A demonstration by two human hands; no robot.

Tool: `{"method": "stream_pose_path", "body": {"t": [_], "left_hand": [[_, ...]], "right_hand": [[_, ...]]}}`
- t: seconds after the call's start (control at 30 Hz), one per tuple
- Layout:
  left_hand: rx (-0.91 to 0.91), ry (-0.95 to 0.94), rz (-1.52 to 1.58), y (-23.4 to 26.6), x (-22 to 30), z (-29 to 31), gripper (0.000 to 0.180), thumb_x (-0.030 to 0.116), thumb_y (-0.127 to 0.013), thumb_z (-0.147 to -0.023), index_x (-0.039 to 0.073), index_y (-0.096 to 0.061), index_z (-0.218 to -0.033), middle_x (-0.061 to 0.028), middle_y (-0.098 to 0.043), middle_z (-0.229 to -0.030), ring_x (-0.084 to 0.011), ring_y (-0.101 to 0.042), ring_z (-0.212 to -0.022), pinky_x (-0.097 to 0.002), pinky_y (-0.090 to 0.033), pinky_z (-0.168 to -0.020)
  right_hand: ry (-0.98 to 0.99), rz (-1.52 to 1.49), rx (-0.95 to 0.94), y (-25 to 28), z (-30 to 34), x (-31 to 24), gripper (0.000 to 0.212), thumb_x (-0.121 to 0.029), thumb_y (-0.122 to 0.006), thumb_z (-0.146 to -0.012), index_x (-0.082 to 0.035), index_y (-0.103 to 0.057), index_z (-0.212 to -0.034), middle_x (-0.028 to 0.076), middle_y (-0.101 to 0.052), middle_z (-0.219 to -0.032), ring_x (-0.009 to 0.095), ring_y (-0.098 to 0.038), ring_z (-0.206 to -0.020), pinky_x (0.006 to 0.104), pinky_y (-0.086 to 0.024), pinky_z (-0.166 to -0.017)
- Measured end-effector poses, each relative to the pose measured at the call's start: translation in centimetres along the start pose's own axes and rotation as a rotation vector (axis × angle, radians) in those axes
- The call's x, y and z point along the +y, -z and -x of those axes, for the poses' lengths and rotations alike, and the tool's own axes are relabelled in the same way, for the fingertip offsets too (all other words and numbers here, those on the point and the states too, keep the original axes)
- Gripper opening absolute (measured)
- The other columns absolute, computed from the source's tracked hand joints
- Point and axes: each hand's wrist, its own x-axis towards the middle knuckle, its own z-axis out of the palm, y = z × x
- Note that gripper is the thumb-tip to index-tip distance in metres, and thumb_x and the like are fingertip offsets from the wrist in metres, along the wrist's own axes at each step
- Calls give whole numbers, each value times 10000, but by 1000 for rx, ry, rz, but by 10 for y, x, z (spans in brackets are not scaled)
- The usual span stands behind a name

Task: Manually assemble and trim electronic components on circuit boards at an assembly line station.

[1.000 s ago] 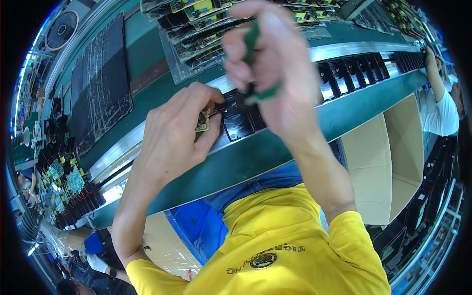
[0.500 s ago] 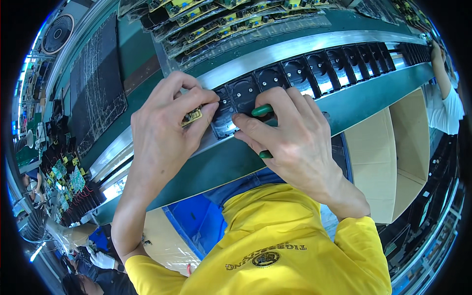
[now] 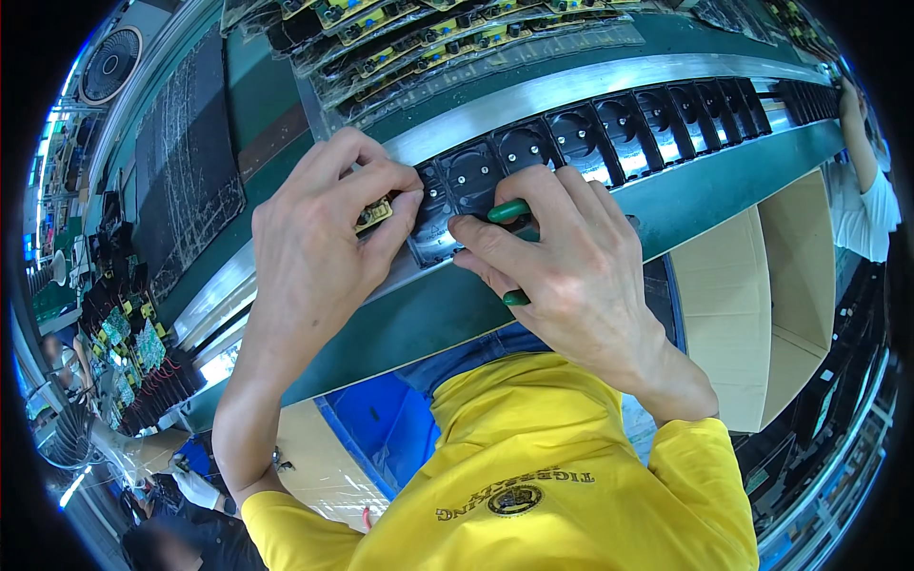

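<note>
My left hand (image 3: pixel 328 224) is closed, thumb and forefinger pinched together at the left end of a row of black plastic cases (image 3: pixel 473 178). A small yellow circuit board (image 3: pixel 374 214) shows between its fingers and palm. My right hand (image 3: pixel 566 257) is curled around a hand tool with green handles (image 3: pixel 509 211); its working end is hidden. The right thumb and forefinger meet just over the near part of the leftmost cases, close to the left fingertips. Inside the cases are round recesses and small shiny metal studs.
The cases sit along a metal rail (image 3: pixel 457 128) on a green bench. Stacked yellow circuit boards (image 3: pixel 409 57) lie behind it, a black mat (image 3: pixel 190 143) to the left. An open cardboard box (image 3: pixel 719 314) stands at the right, a blue bin (image 3: pixel 381 428) below. Other people work at both ends.
My hands keep nearly the same place and grip; the left fingers have shifted slightly. At the lower left, another person has moved a little.
</note>
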Motion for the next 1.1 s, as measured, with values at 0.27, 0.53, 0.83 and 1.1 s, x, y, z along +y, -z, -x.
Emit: {"method": "stream_pose_path", "body": {"t": [0.27,0.53,0.83,1.1], "left_hand": [[-12,-35,-61,2,1,-2,105,-1,-833,-925,39,-801,-1018,-11,-714,-1103,-204,-671,-896,-316,-526,-809],[-34,-31,-81,4,4,-4,109,9,-835,-923,49,-796,-1016,-3,-716,-1113,-206,-670,-884,-323,-531,-800],[57,-101,-134,-8,8,-3,65,69,-840,-926,86,-779,-943,-6,-637,-1093,-196,-658,-896,-346,-519,-705],[69,-58,-283,-9,15,5,55,100,-834,-906,87,-796,-944,-49,-609,-1101,-226,-647,-899,-375,-525,-666]], "right_hand": [[0,-5,-7,1,-1,1,205,-179,-944,-871,-161,-903,-1072,34,-642,-1144,198,-572,-889,325,-518,-785],[-10,-2,2,0,-1,0,176,-177,-941,-873,-167,-903,-1044,34,-638,-1133,197,-574,-891,322,-515,-774],[-2,-169,-1,1,-9,1,340,-164,-943,-873,-123,-860,-1200,25,-631,-1116,169,-548,-858,301,-491,-740],[-308,-1674,302,-10,-91,-17,276,-306,-708,-1125,-41,-738,-1053,34,-620,-879,111,-466,-730,279,-390,-632]]}}
